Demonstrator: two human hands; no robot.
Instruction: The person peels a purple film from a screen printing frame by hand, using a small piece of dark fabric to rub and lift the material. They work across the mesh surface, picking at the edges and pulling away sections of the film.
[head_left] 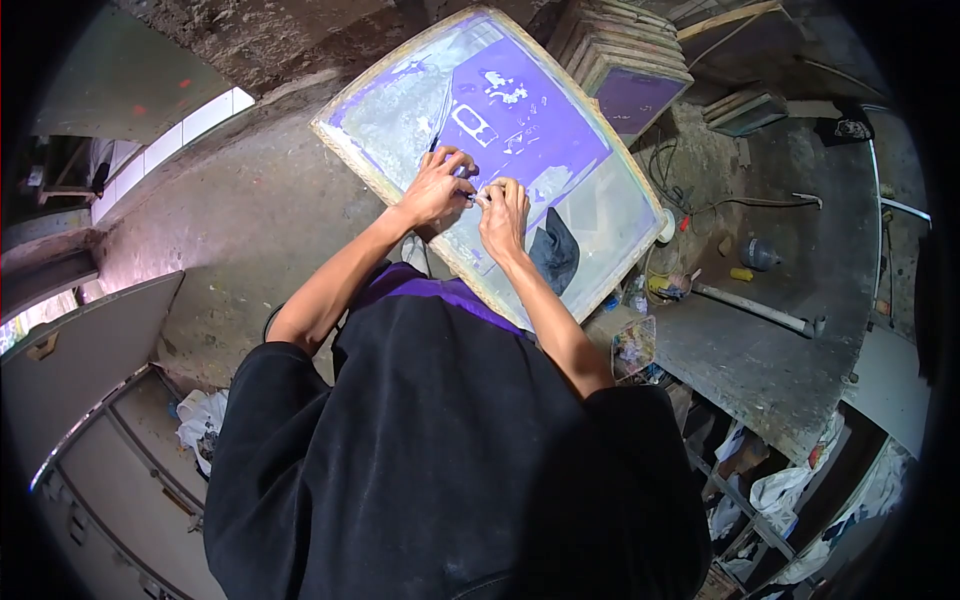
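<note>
The left hand (442, 188) and the right hand (503, 215) are meeting over the near side of a large framed screen (575, 130), which is lying aslant before the person, its purple area spreading across the middle. Both hands are curling their fingers nearly closed, the fingertips almost touching; something small and pale is showing between them, but I cannot tell what it is or which hand has hold of it. A thin dark stick (434, 143) is poking up beside the left fingers; whether they are gripping it is unclear. A dark cloth (554, 252) is resting on the screen, just beside the right wrist. Stacked frames (630, 95) are standing beyond the screen's far right edge.
</note>
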